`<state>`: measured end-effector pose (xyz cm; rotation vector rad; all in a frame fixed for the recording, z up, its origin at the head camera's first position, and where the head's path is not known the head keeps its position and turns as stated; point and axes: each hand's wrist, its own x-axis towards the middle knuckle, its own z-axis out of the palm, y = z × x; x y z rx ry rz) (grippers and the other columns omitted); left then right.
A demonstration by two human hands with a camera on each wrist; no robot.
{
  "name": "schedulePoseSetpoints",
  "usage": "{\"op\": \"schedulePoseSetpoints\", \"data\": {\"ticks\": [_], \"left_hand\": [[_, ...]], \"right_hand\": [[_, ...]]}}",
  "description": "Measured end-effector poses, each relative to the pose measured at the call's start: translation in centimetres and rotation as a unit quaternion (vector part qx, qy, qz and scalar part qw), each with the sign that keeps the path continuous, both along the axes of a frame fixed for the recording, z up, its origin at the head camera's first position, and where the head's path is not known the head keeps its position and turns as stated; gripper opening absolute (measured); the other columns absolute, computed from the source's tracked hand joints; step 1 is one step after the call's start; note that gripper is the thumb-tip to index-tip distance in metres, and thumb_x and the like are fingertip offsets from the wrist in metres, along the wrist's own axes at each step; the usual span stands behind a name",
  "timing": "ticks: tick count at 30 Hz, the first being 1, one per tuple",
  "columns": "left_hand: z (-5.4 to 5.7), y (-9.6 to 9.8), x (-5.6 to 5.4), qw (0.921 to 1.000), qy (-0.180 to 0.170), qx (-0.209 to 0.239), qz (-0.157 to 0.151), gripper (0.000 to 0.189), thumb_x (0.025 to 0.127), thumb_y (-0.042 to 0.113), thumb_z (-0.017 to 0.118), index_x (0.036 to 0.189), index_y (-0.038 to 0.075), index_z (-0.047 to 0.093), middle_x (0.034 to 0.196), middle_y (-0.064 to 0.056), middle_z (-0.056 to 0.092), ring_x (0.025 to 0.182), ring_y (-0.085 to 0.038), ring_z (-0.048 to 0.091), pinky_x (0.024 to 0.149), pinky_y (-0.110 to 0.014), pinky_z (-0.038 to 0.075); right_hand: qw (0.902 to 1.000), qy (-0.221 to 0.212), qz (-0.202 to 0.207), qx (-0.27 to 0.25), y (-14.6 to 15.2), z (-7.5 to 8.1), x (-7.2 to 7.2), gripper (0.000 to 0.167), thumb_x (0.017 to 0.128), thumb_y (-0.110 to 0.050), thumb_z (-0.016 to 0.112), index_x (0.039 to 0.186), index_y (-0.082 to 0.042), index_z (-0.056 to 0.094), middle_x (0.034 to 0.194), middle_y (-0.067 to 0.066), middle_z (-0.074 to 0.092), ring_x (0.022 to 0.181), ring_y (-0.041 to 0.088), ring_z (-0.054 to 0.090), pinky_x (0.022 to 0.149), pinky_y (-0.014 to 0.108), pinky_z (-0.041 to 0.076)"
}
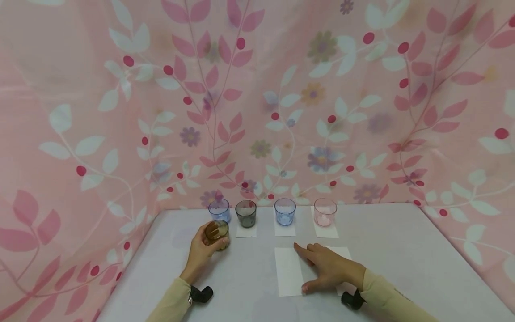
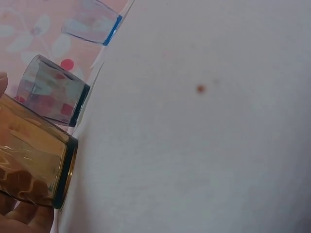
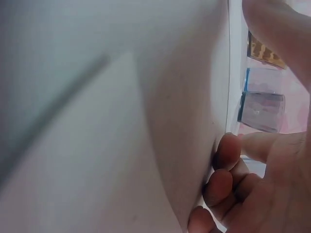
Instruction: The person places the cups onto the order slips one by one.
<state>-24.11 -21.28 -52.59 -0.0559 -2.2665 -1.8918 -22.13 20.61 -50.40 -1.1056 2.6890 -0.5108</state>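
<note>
My left hand (image 1: 200, 251) grips an amber glass (image 1: 219, 239), with the thumb on the near side and the fingers behind it. In the left wrist view the amber glass (image 2: 31, 158) has its base close to the table; whether it touches cannot be told. Just beyond it stand a blue glass (image 1: 219, 212) and a grey glass (image 1: 246, 214). Over two white paper sheets lies my right hand (image 1: 327, 268), thumb and index finger spread apart. The left sheet (image 1: 286, 275) shows mostly bare; the hand partly covers the right sheet (image 1: 340, 252).
Farther right in the back row stand another blue glass (image 1: 285, 213) and a pink glass (image 1: 325, 213). Small white papers (image 1: 285, 230) lie under the row from the grey glass rightward. A floral curtain (image 1: 257, 112) hangs behind the white table (image 1: 241, 286).
</note>
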Motion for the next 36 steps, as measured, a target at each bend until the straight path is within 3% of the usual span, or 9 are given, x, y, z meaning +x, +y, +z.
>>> {"op": "schedulePoseSetpoints", "data": {"ticks": [6, 21, 36], "left_hand": [[-0.33, 0.11, -0.13, 0.9999, 0.003, 0.011, 0.0, 0.078, 0.088, 0.002, 0.085, 0.154, -0.001, 0.045, 0.148, -0.026, 0.058, 0.137, -0.04, 0.058, 0.108, -0.024, 0.054], [-0.56, 0.23, 0.23, 1.0, -0.003, 0.004, 0.008, 0.074, 0.091, 0.008, 0.084, 0.154, 0.003, 0.047, 0.144, -0.024, 0.062, 0.135, -0.033, 0.059, 0.103, -0.012, 0.049], [-0.84, 0.24, 0.19, 0.9999, 0.006, 0.013, 0.007, 0.074, 0.09, 0.004, 0.084, 0.155, 0.002, 0.047, 0.146, -0.025, 0.06, 0.136, -0.035, 0.058, 0.108, -0.018, 0.051]], "right_hand": [[0.9999, 0.014, 0.005, 0.008, -0.19, 0.3, 0.14, 0.114, 0.079, -0.074, 0.08, 0.163, -0.008, 0.04, 0.104, -0.007, 0.049, 0.09, 0.008, 0.04, 0.076, 0.024, 0.038], [0.9992, 0.022, 0.002, 0.033, -0.47, 0.07, 0.21, 0.112, 0.081, -0.076, 0.077, 0.164, -0.01, 0.04, 0.102, -0.007, 0.046, 0.088, 0.008, 0.037, 0.074, 0.023, 0.035], [0.9992, 0.023, 0.004, 0.033, -0.51, 0.02, 0.17, 0.112, 0.082, -0.075, 0.076, 0.164, -0.009, 0.039, 0.104, -0.005, 0.047, 0.089, 0.009, 0.038, 0.075, 0.024, 0.036]]}}
